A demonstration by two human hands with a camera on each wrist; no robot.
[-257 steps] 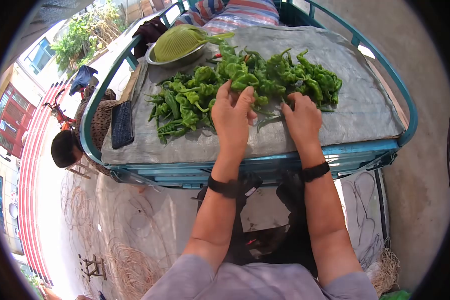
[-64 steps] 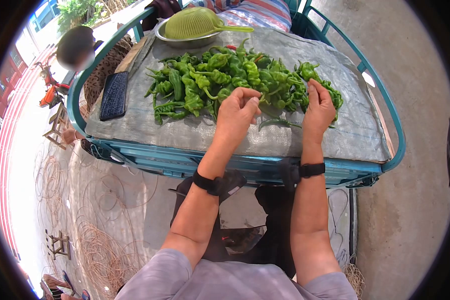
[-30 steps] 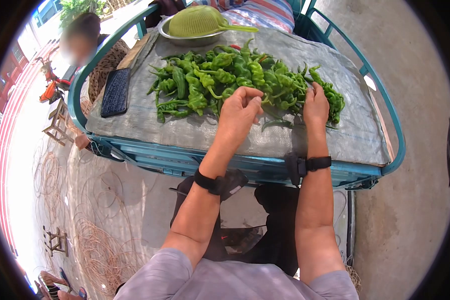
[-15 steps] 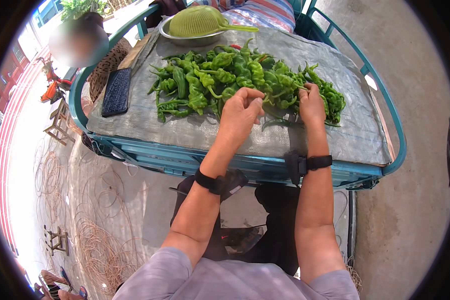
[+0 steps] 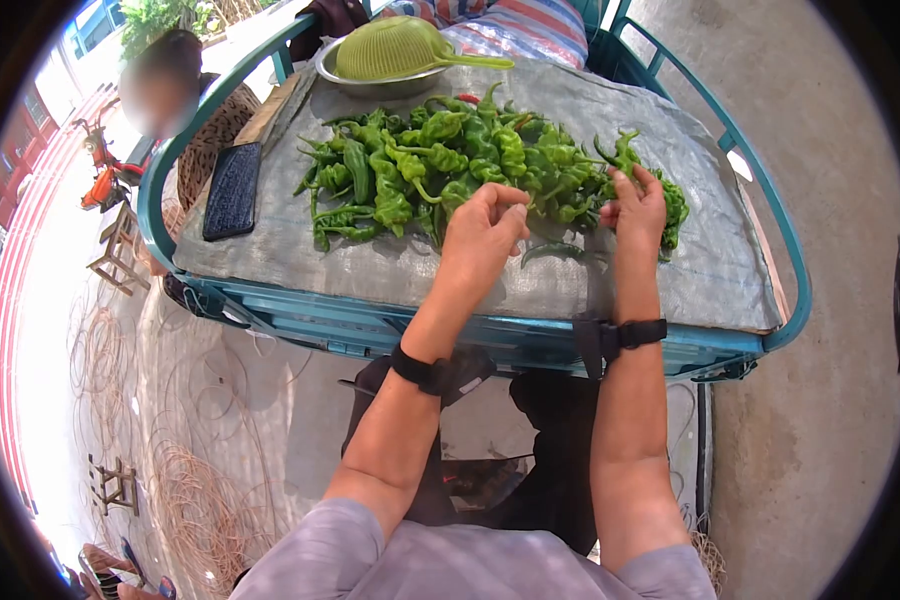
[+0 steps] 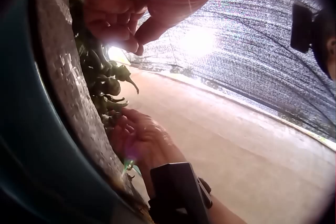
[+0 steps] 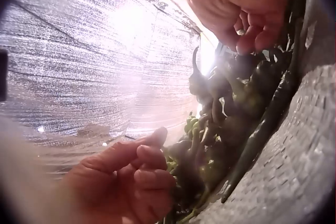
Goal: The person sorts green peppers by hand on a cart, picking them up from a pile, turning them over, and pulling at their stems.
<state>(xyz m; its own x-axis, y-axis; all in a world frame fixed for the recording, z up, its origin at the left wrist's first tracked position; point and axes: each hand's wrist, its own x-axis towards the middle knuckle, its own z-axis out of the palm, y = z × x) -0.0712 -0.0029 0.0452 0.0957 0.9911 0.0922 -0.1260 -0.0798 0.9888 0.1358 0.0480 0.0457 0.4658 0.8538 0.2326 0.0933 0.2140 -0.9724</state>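
Note:
A heap of green peppers point(image 5: 440, 160) lies on the grey woven sheet point(image 5: 370, 260). My left hand point(image 5: 485, 230) hovers at the heap's near edge, thumb and fingertips curled close together. A small pale spot shows between its fingers in the right wrist view, and I cannot tell whether it holds something. At the smaller right-hand pile of peppers point(image 7: 202, 155), my right hand point(image 5: 638, 210) has its thumb and index finger apart, with nothing seen between them. One long dark green pepper point(image 7: 262, 134) lies singly on the sheet, between the hands and the near edge.
A yellow-green strainer point(image 5: 390, 50) sits upside down in a metal bowl point(image 5: 390, 88) at the back left. A dark phone-shaped slab point(image 5: 232, 190) lies on the left edge. Teal rails point(image 5: 770, 220) border the cart bed. Beyond the left rail is another person point(image 5: 210, 130).
The right hand pinched at a pepper's stem half a second ago; it now stands slightly further right, fingers apart. The left hand stays nearly in place. Earlier, both hands worked closer together over the heap.

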